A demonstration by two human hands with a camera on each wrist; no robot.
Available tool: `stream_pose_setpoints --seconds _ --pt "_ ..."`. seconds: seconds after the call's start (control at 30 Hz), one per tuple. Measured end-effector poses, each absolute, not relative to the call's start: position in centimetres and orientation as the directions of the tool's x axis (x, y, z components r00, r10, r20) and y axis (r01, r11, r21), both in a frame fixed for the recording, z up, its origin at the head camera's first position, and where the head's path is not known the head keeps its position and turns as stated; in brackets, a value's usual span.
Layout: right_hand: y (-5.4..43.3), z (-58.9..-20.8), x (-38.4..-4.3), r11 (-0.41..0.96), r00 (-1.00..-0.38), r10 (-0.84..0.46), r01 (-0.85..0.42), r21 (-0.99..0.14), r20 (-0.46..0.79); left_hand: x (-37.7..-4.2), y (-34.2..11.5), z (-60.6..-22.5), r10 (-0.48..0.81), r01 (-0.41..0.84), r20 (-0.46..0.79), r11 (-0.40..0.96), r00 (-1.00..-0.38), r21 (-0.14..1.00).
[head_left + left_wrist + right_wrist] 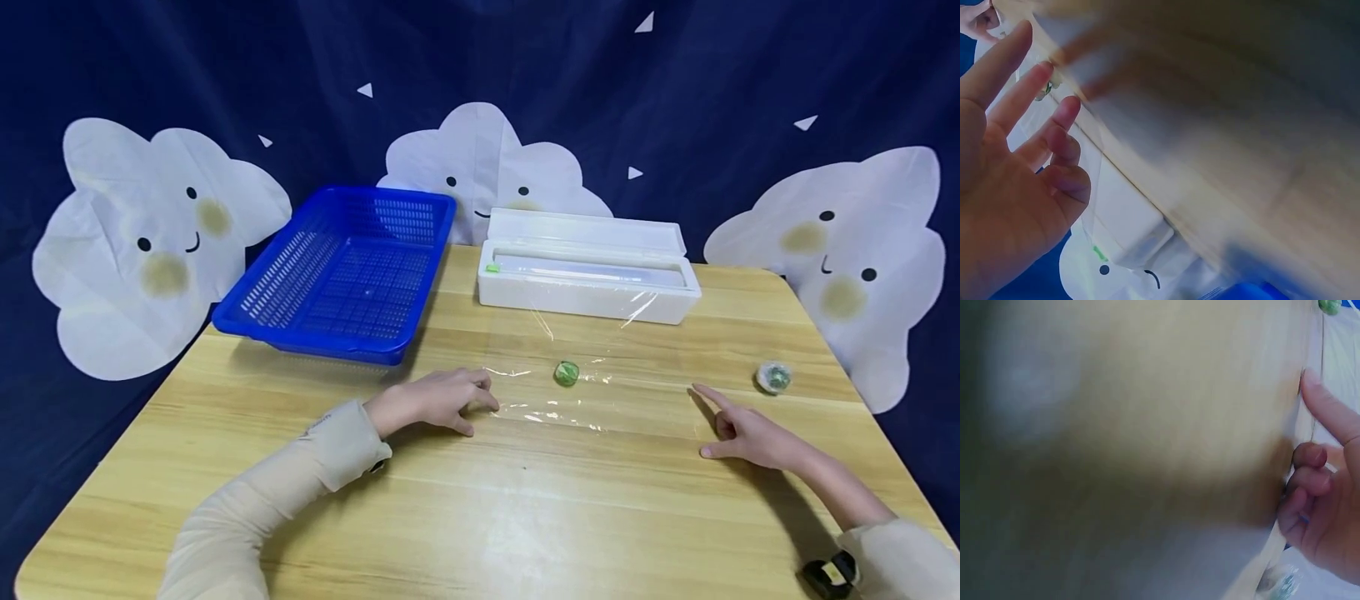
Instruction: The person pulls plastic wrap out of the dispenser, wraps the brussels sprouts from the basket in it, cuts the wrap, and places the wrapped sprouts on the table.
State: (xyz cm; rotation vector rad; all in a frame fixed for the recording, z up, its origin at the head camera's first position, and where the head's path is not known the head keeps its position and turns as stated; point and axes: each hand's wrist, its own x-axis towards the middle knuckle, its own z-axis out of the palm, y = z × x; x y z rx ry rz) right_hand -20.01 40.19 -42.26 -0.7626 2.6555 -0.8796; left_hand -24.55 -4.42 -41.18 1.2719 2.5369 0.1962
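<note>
A sheet of clear cling film [543,415] runs from the white box [585,300] toward the front of the table. On it sits a small round green vegetable [567,373], like a Brussels sprout. My left hand [448,400] hovers at the film's left edge, thumb and fingers loosely spread and holding nothing. By the right edge is my right hand [757,437], its index finger stretched toward the film's corner. In the right wrist view, the index or thumb tip [1311,378] comes right down at the tabletop, while the other fingers [1304,481] curl in loosely.
A blue plastic basket [322,329] stands at the back left. The box's lid [585,223] is raised, with a green slider [492,268] at its left end. A film-wrapped green piece [773,377] lies beyond my right hand. A dark curtain with clouds hangs behind.
</note>
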Motion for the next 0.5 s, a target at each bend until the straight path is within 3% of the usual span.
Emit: stream_pose_setpoints --seconds 0.2,0.5 --pt "40.3 -43.0 -19.2 0.664 -0.799 -0.576 -0.579 -0.472 0.171 -24.7 -4.0 -41.6 0.81 0.767 -0.148 0.585 -0.567 0.264" --pt "39.4 -43.5 -20.0 0.625 -0.681 -0.649 -0.731 -0.273 0.338 -25.0 -3.2 -42.2 0.817 0.789 -0.062 0.571 -0.574 0.228"
